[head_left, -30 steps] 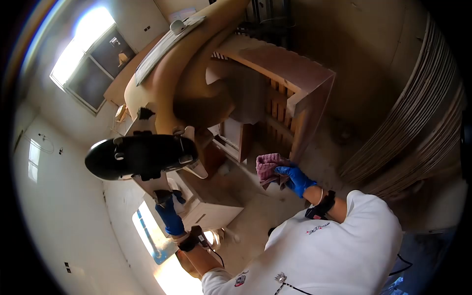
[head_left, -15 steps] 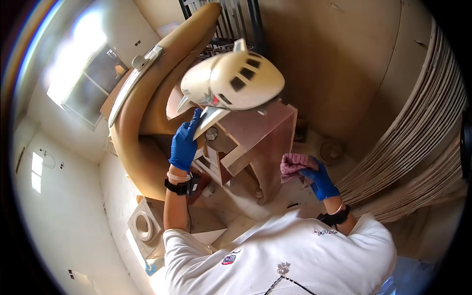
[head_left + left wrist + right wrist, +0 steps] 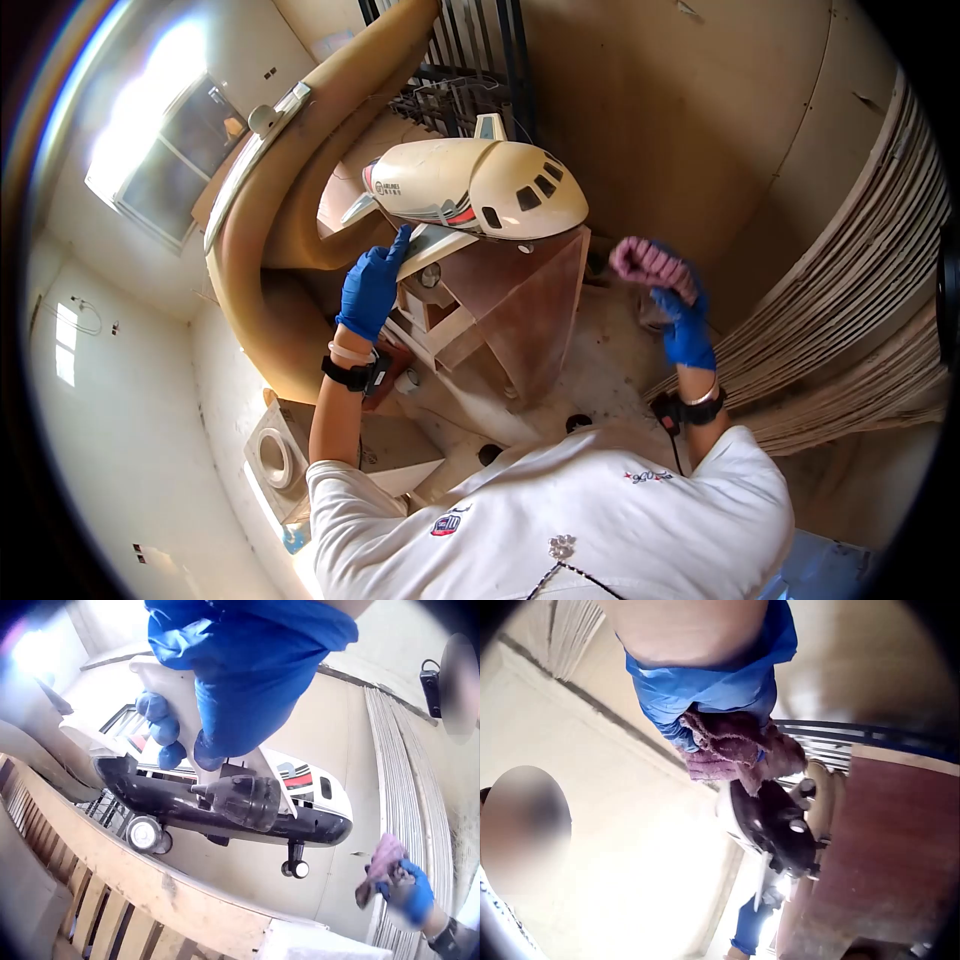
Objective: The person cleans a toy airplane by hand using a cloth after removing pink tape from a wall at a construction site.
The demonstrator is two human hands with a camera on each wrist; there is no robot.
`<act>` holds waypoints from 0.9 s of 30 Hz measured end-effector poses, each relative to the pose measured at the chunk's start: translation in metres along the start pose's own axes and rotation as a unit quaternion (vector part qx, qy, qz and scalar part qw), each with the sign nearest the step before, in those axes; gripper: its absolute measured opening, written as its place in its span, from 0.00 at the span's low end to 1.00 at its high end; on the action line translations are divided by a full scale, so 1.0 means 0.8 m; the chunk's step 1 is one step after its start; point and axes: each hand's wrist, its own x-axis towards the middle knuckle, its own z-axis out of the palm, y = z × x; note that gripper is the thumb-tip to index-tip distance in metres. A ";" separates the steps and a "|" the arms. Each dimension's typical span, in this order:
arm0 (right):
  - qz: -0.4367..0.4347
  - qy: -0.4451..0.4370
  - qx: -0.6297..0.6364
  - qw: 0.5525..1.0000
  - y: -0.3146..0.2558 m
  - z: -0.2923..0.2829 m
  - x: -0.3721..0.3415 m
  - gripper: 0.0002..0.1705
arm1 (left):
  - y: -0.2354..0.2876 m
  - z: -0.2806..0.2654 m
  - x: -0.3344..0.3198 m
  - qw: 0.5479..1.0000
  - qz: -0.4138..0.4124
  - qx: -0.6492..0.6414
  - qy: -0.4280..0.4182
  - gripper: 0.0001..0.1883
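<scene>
Nearest, white shirt (image 3: 560,510) of the person, strapped cameras on both wrists. Left grip (image 3: 372,290), blue glove, is closed round a wing (image 3: 438,243) of the model plane (image 3: 480,190), index finger lying along the wing; left wrist view has fingers on one side of it, thumb on the other. Right grip (image 3: 690,325), also gloved, is curled round a bunched purple cloth (image 3: 652,268), well apart from the plane; the cloth bulges above the fingers

Differences: a second ago the plane showed its dark underside to the head camera, far over to the left; now its cream top and side face up, windows and nose pointing right. Half a second ago it was already turned this way, but tilted more and looking larger; now it lies more level, lettering on the side easier to read. Right grip and cloth are higher and further right in the head view than in both earlier frames. Both holds unchanged

Plane is held up by the wing in front of the slatted wooden unit (image 3: 535,300), wheels (image 3: 144,835) down; whether it touches the unit, cannot tell

Farther: big yellow curved piece (image 3: 240,250) to the left, box with a round opening (image 3: 400,450) below it, stacked sheets (image 3: 830,290) to the right, black metal rack (image 3: 520,70) behind the plane, bright window (image 3: 150,130) at far upper left
</scene>
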 end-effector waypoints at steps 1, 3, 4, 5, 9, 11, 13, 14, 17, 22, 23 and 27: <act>0.002 0.015 -0.029 0.999 -0.002 0.002 0.025 0.22 | 0.002 0.020 0.007 1.000 -0.003 0.000 -0.002 0.34; -0.154 -0.038 -0.070 0.985 -0.065 0.032 0.035 0.24 | 0.008 -0.002 -0.001 0.998 0.010 0.053 -0.012 0.32; -0.246 -0.080 -0.122 0.958 -0.084 0.044 0.054 0.24 | 0.010 -0.003 -0.002 0.999 0.012 0.051 -0.009 0.32; -0.332 -0.121 -0.173 0.919 -0.100 0.057 0.076 0.24 | 0.011 -0.001 -0.001 0.997 0.016 0.067 -0.017 0.32; -0.541 -0.245 -0.315 0.740 -0.124 0.123 0.147 0.21 | 0.012 0.001 -0.002 0.997 0.034 0.062 -0.023 0.31; -0.529 -0.297 -0.329 0.723 -0.096 0.166 0.165 0.21 | 0.013 -0.004 -0.002 0.997 0.037 0.060 -0.023 0.31; -0.513 -0.351 -0.342 0.705 -0.059 0.177 0.168 0.21 | 0.015 -0.005 -0.002 0.997 0.037 0.056 -0.025 0.32; -0.530 -0.324 -0.443 0.646 -0.041 0.177 0.160 0.21 | 0.013 -0.005 -0.003 0.998 0.034 0.050 -0.027 0.32; -0.522 -0.289 -0.531 0.601 -0.028 0.176 0.141 0.21 | 0.016 -0.006 -0.005 0.997 0.026 0.049 -0.048 0.32; -0.544 -0.310 -0.476 0.618 -0.019 0.154 0.130 0.20 | 0.011 0.005 -0.008 0.999 0.020 -0.005 -0.048 0.33; -0.550 -0.315 -0.457 0.624 -0.023 0.149 0.125 0.20 | 0.012 0.001 -0.007 0.998 0.016 0.003 -0.060 0.33; -0.539 -0.304 -0.488 0.616 -0.031 0.113 0.092 0.28 | 0.013 -0.004 -0.007 0.997 0.012 0.004 -0.078 0.33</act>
